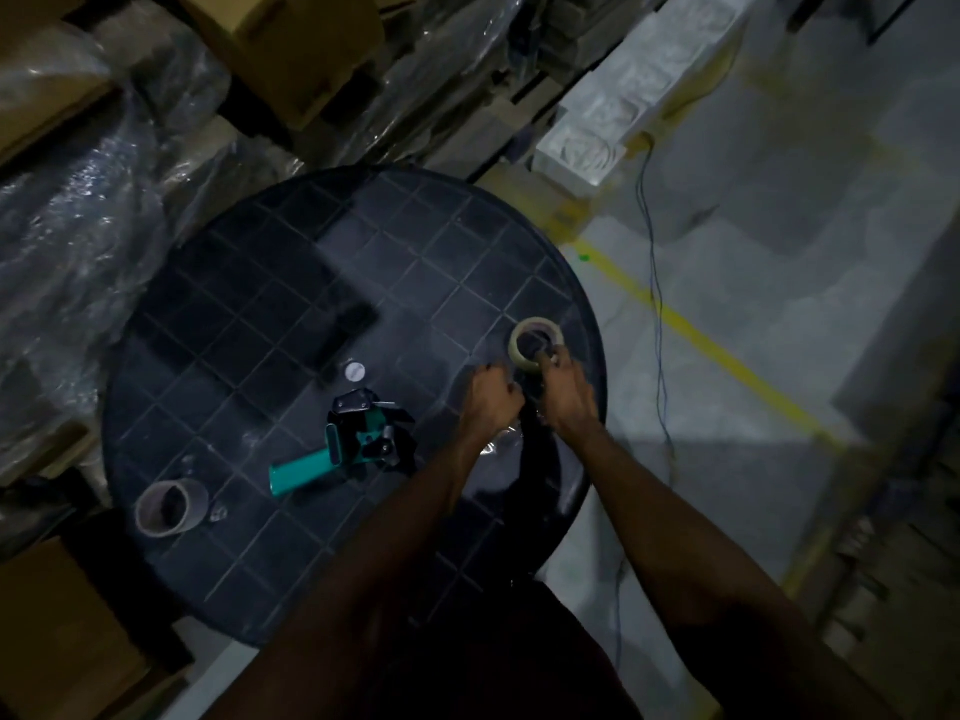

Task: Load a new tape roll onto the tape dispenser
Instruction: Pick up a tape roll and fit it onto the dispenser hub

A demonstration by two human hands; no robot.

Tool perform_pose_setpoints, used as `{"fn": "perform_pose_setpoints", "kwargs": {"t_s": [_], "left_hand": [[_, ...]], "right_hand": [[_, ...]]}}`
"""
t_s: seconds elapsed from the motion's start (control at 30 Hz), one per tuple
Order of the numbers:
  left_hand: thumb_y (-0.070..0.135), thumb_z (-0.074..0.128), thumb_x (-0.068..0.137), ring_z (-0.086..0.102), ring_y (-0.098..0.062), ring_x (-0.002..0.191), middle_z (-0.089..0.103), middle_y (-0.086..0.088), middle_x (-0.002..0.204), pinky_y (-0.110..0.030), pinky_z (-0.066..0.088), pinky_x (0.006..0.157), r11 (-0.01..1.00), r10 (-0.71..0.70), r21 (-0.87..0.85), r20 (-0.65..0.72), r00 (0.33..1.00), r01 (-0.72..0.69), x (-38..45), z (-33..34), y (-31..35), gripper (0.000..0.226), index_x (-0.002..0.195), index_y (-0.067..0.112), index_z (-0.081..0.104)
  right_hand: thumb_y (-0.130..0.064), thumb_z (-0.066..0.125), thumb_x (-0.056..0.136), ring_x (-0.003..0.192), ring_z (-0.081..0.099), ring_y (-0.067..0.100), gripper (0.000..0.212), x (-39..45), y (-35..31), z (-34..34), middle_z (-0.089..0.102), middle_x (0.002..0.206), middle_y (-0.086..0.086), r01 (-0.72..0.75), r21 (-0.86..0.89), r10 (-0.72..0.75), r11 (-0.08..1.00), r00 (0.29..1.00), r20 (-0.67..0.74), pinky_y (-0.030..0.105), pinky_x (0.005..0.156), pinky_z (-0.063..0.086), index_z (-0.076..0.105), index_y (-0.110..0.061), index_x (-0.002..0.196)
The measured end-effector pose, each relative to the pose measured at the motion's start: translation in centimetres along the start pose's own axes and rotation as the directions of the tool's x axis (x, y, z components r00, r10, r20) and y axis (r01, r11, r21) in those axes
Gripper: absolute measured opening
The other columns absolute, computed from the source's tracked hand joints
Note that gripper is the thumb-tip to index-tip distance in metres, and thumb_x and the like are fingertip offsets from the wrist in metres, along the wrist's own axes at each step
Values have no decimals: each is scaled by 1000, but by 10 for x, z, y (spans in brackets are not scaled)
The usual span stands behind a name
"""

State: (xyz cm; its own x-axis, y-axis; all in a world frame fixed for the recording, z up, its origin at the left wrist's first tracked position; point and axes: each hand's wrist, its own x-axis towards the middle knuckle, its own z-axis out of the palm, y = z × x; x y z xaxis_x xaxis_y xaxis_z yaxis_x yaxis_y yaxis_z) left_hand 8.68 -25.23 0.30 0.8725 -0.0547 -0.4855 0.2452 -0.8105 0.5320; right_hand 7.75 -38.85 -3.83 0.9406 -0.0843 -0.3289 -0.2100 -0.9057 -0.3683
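Note:
A teal-handled tape dispenser [347, 443] lies on its side near the middle of the round black table [249, 283]. A new roll of pale tape [535, 341] stands at the table's right edge. My right hand [566, 389] grips its near rim with thumb and fingers. My left hand [493, 397], fingers curled, sits just left of the roll, pinching what looks like a clear strip of tape [498, 445] that trails down toward me. An empty cardboard core [169, 509] lies at the table's near left.
A small white round disc [355, 372] and a dark flat object [343, 330] lie behind the dispenser. Cardboard boxes and plastic-wrapped goods [88, 200] crowd the left and back. Grey floor with a yellow line [727, 356] and a thin cable [655, 283] lies to the right.

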Motion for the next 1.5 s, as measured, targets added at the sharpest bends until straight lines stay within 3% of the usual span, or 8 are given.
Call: {"fn": "perform_pose_setpoints", "kwargs": {"t_s": [0.23, 0.5, 0.6, 0.73, 0.97, 1.13, 1.3, 1.5], "left_hand": [[7, 59, 83, 69, -34, 94, 70, -23, 102, -48, 58, 81, 947, -138, -285, 61, 989, 150, 33, 7, 22, 28, 108, -6, 61], [57, 57, 66, 71, -36, 94, 72, -23, 103, -53, 58, 83, 836, -246, -484, 93, 965, 259, 68, 53, -38, 71, 107, 0, 67], [40, 59, 71, 74, -34, 81, 74, -19, 89, -52, 61, 74, 813, -269, -498, 139, 953, 302, 51, 49, -52, 44, 94, 4, 70], [16, 62, 88, 67, -28, 74, 68, -10, 81, -37, 57, 58, 760, -268, -577, 142, 953, 300, -27, -5, -31, 7, 92, 13, 66], [29, 64, 78, 71, -30, 87, 72, -9, 91, -46, 63, 70, 645, -367, -718, 9, 930, 262, -73, -22, -84, 21, 93, 16, 70], [35, 64, 76, 72, -30, 88, 76, -10, 93, -48, 60, 81, 665, -400, -711, -79, 913, 229, -93, -42, -137, 25, 92, 20, 76], [29, 63, 83, 71, -33, 92, 73, -7, 92, -54, 60, 81, 618, -391, -762, -86, 917, 192, -115, -71, -169, 8, 78, 25, 69], [29, 61, 75, 72, -26, 90, 75, -5, 95, -49, 62, 80, 662, -327, -730, -78, 942, 170, -126, -85, -201, 33, 105, 22, 73]], "right_hand": [[-16, 59, 88, 102, 62, 36, 39, 37, 19, 11, 49, 133, 17, -6, 11, 5, 1000, 994, 114, 40, 85, 54, 56, -10, 126], [-32, 40, 92, 97, 63, 14, 34, 1, 13, 6, 65, 110, -1, 158, 106, -150, 982, 986, -75, 24, 78, 47, 62, -25, 116], [-32, 49, 84, 93, 66, 18, 29, -19, 4, 15, 68, 105, 5, 141, 136, -129, 981, 988, -89, 34, 83, 53, 69, -25, 104], [4, 58, 73, 92, 62, 25, 25, -52, -9, 14, 65, 103, 13, 167, 296, -152, 940, 986, -75, 14, 81, 40, 70, -4, 94], [-7, 70, 75, 96, 63, 7, 47, -99, -62, 12, 65, 113, 2, -102, 731, 71, 675, 995, 73, 17, 81, 53, 64, -16, 120], [-10, 60, 85, 84, 68, 30, 27, -117, -112, 20, 75, 101, 15, -280, 869, -14, 409, 950, 312, 41, 74, 56, 74, -16, 106], [-17, 55, 91, 89, 68, 25, 27, -116, -150, 42, 73, 101, 12, -210, 754, 2, 622, 964, 267, 32, 78, 54, 73, -5, 107], [-22, 59, 83, 80, 69, 22, 24, -120, -185, 52, 75, 87, 7, -142, 554, 34, 821, 979, 201, 37, 74, 56, 76, -13, 96]]}}
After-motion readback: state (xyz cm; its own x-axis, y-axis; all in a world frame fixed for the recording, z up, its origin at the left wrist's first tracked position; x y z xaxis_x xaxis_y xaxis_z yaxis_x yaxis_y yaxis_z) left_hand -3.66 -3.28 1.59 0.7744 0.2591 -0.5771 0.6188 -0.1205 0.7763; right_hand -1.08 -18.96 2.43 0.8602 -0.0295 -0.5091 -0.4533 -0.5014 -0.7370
